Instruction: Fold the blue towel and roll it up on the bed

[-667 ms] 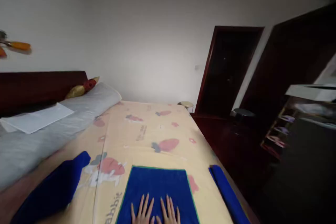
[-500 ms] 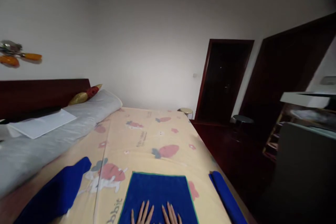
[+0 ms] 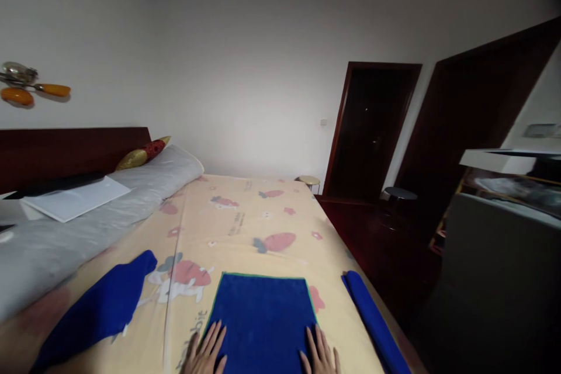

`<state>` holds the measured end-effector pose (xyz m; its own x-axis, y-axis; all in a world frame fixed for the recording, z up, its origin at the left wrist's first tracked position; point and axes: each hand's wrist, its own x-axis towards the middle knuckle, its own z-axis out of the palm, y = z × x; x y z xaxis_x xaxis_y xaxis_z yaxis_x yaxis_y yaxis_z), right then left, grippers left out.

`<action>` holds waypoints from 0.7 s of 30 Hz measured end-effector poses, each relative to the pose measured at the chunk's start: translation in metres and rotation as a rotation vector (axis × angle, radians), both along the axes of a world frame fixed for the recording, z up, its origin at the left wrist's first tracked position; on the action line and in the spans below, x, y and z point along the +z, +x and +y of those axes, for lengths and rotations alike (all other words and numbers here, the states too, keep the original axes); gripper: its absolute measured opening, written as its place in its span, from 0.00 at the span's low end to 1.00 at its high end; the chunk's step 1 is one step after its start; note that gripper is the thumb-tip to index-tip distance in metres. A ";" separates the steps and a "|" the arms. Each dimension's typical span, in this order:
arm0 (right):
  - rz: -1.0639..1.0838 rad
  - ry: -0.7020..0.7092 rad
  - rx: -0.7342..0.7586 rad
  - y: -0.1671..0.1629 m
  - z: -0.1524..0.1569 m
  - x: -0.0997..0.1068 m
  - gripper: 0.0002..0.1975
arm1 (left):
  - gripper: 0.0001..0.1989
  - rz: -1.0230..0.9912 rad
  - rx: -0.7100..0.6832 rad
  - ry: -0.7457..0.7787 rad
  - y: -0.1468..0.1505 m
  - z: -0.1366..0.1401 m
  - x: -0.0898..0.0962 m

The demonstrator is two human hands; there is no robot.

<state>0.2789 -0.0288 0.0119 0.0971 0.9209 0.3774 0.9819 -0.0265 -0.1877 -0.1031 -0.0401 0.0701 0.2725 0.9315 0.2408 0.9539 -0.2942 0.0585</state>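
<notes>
A blue cloth (image 3: 265,318) with a green edge lies flat on the patterned bed sheet (image 3: 245,234). My left hand (image 3: 205,353) rests on its left edge, fingers stretched out and holding nothing. On the opposite edge lies my right hand (image 3: 321,355), also flat with fingers apart. Left of them is a crumpled blue cloth (image 3: 103,307) with a small white tag. A rolled or folded blue cloth (image 3: 374,321) lies along the bed's right side. The near edge of the middle cloth is out of view.
A grey covered bolster (image 3: 105,219) runs along the headboard (image 3: 70,155), with a white flat box or folder (image 3: 76,198) on it. Stools (image 3: 400,194) stand near the dark door (image 3: 372,134). A grey cabinet (image 3: 499,280) is at the right.
My hands have moved apart, from the middle of the blue cloth out to its left and right edges. The view has tilted slightly down.
</notes>
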 end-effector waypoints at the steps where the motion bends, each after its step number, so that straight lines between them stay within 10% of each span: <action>1: 0.008 0.001 0.038 -0.009 0.000 0.008 0.32 | 0.28 0.015 -0.038 0.065 0.005 0.000 0.004; 11: 0.027 -0.023 0.421 -0.119 0.028 0.024 0.28 | 0.31 0.059 -0.179 0.276 0.096 0.035 0.012; 21: -0.014 -0.174 0.597 -0.106 0.061 0.056 0.30 | 0.33 0.050 -0.330 0.145 0.121 0.079 0.019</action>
